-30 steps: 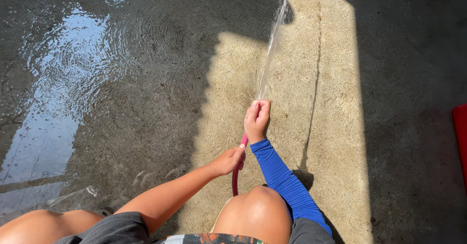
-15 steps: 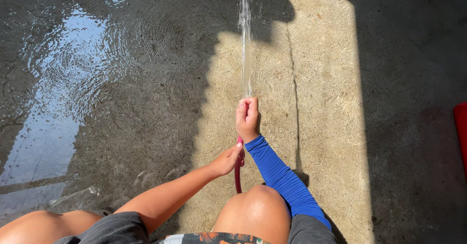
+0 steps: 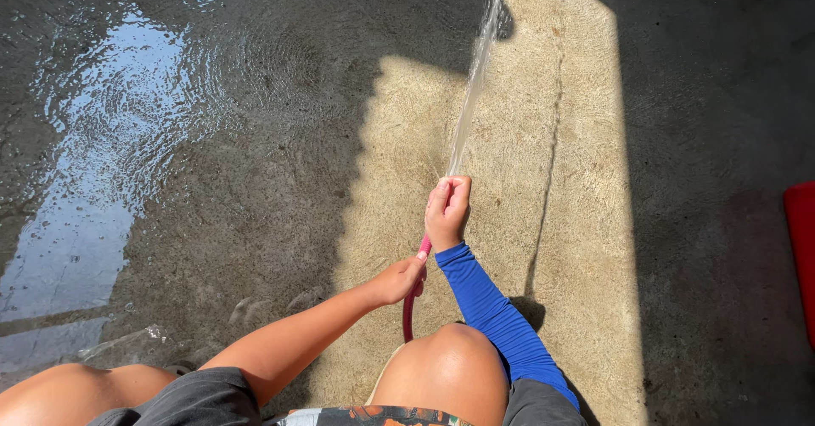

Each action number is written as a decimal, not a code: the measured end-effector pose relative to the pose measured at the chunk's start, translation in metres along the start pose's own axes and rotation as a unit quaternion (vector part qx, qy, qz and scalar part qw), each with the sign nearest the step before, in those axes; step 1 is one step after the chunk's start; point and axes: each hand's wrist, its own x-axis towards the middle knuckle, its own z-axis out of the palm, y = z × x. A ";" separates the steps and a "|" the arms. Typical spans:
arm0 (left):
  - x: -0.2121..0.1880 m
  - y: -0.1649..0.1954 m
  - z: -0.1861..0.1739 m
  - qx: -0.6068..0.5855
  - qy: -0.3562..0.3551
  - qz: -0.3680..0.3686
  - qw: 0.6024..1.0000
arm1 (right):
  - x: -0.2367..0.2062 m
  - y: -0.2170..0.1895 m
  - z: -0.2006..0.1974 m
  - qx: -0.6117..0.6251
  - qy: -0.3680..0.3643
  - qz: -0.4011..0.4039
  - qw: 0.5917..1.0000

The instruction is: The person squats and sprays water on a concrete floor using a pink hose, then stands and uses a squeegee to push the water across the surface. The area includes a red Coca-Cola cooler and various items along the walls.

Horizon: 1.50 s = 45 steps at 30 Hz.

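Observation:
A thin red hose point(image 3: 410, 303) runs up from beside my knee to my hands. My right hand point(image 3: 447, 212), in a blue sleeve, is closed around the hose's end, and a jet of water point(image 3: 475, 78) shoots from it up and slightly to the right. My left hand point(image 3: 401, 279) grips the hose a little lower, just behind the right hand. My bare left forearm reaches in from the lower left. Both hands hover over sunlit concrete floor point(image 3: 509, 188).
A wide puddle point(image 3: 110, 154) covers the wet dark concrete on the left. A crack point(image 3: 552, 137) runs down the dry strip. The edge of a red object point(image 3: 800, 256) lies at the right border in shade. My knees fill the bottom of the view.
The water jet has swung from straight ahead back toward the right, and my right hand has tilted with it. My left hand has kept its hold on the hose.

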 end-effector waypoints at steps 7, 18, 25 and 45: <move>-0.005 -0.008 0.000 -0.054 0.012 0.047 0.997 | -0.004 -0.017 0.017 -0.168 -0.059 -0.065 0.982; -0.009 0.006 0.001 -0.019 0.028 0.026 0.999 | -0.002 -0.009 0.013 -0.104 -0.033 -0.042 0.993; -0.005 0.014 0.005 -0.003 0.007 -0.011 1.000 | 0.000 0.008 -0.010 -0.020 0.036 -0.030 0.999; -0.006 -0.003 0.003 -0.058 0.032 0.026 0.997 | -0.003 -0.024 0.020 -0.194 -0.064 -0.089 0.975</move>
